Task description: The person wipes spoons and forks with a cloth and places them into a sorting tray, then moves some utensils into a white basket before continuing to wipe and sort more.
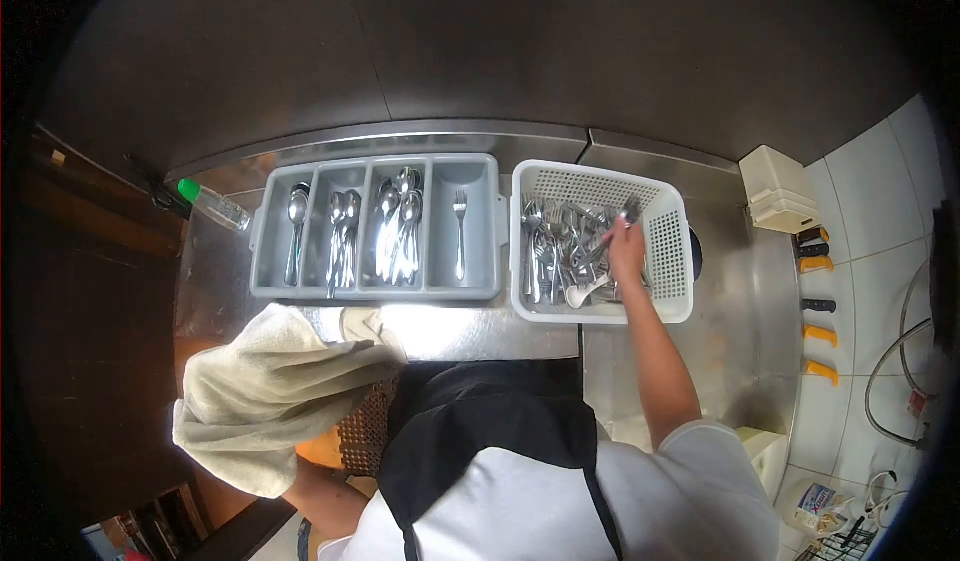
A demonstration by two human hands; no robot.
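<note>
Towel (265, 391): hid my left hand; its grip I could not tell;
Basket (668, 251): my right hand (627, 249) grasped a fork (632, 207) over cutlery (556, 229);
Tray (480, 251): stood just beside.

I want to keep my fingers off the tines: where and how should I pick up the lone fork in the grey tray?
Grip the fork mid-handle from above, pinching across its width. It lies alone, tines pointing away from you, and the compartment's bare floor on both sides should leave fingertip room.
</note>
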